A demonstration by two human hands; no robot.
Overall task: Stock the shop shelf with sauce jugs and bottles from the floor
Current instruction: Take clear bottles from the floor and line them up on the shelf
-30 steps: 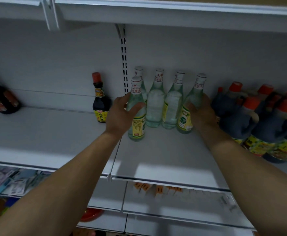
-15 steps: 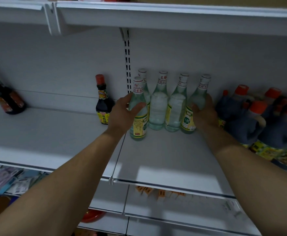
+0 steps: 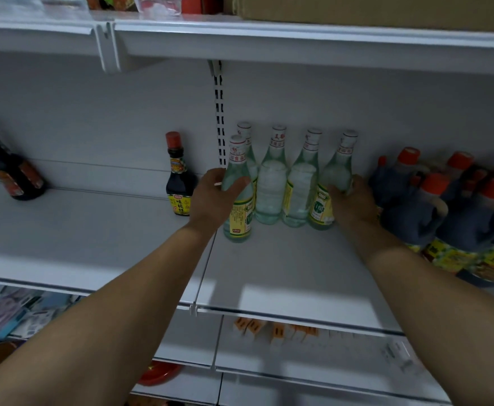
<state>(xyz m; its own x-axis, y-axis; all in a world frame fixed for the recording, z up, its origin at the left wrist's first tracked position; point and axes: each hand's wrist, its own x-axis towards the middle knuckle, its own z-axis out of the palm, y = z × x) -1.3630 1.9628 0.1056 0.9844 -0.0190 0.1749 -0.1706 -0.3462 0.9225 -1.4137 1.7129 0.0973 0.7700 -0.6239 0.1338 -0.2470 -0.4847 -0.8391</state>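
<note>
Clear front bottle (image 3: 240, 213) gripped left hand (image 3: 212, 197); rightmost bottle (image 3: 335, 174), right hand (image 3: 354, 200).

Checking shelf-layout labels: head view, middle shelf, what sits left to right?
Far left: dark sauce bottle with red label → small dark soy-sauce bottle with red cap → left hand → clear glass bottles with white caps → right hand → dark plastic jugs with orange caps.

Both bare forearms are extended forward, wrists held straight. The left grip (image 3: 215, 197) is curled round the front bottle (image 3: 238, 171) at its right side, thumb laid across the glass. The right grip (image 3: 354, 200) is curled round the end bottle (image 3: 338, 168) at its left side.
</note>
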